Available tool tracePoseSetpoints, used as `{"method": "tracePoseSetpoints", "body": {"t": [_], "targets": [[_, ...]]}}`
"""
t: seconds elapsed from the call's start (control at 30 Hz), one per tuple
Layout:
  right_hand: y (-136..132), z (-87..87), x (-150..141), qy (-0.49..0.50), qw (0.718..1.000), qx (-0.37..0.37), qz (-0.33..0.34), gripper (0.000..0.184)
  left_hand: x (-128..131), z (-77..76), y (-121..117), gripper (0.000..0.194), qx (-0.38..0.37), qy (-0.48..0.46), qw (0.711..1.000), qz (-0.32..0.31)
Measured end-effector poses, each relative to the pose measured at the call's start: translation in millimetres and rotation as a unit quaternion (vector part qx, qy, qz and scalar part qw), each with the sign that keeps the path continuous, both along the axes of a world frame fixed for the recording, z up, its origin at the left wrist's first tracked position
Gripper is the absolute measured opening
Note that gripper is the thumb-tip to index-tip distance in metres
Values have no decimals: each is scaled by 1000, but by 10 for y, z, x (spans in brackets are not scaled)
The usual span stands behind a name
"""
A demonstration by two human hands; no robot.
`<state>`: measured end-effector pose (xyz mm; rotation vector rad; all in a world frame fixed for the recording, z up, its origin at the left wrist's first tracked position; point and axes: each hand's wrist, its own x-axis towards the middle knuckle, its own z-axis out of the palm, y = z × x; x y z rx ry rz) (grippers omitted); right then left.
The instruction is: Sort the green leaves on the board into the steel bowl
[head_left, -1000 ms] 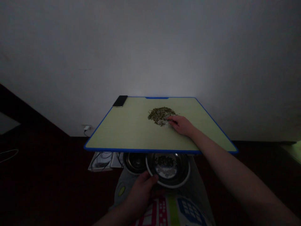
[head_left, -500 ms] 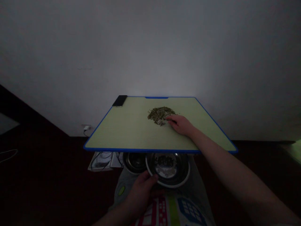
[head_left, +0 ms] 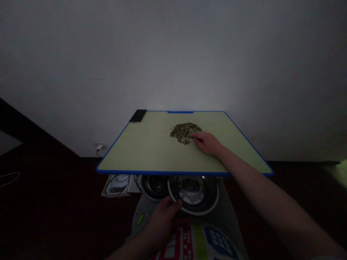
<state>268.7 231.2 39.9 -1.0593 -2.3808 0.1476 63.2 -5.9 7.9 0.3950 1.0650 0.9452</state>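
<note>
My left hand grips the near left rim of a round metal bowl, thumb on top and fingers below. The bowl rests on my lap under the table's front edge, tilted a little, with small dark grains or beans in its bottom. On the small table, a loose pile of small greenish-brown beans or seeds is spread out. My right hand reaches to the pile's right edge. Its thumb and forefinger are drawn together in a pinch at the beans; whatever lies between the tips is too small to make out.
A second metal bowl sits partly behind the first. A black phone lies at the table's far left corner. To the left are a wall plug and a white box with cables. The wall stands behind the table.
Both hands stay almost where they were. A few beans by my right fingertips appear slightly shifted; the bowl stays in my left hand.
</note>
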Motion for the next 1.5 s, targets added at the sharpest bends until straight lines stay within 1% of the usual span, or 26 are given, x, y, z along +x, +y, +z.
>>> {"method": "tracePoseSetpoints", "body": {"t": [0.23, 0.47, 0.6, 0.73, 0.97, 1.2, 1.37, 1.5], "targets": [[14, 6, -32, -12, 1000, 10, 15, 31, 2, -13, 8, 23, -4, 5, 1000, 0], [5, 33, -66, -34, 999, 23, 13, 31, 13, 50, -11, 19, -10, 14, 1000, 8], [1, 49, -94, -48, 999, 22, 3, 31, 8, 14, -14, 21, -5, 4, 1000, 13], [18, 39, -116, -60, 998, 19, -4, 31, 7, -8, -1, 18, -7, 13, 1000, 19], [20, 23, -125, -55, 998, 17, 22, 31, 14, 3, 6, 21, 0, -1, 999, 39], [-80, 52, -127, -62, 997, -7, 43, 32, 9, -26, -5, 24, -6, 2, 999, 44], [-147, 44, -132, -67, 995, -20, 74, 31, 9, -61, -9, 27, 12, -5, 999, 37], [-228, 51, -159, -81, 992, -34, 88, 31, 12, -42, -10, 25, 4, -2, 999, 37]]}}
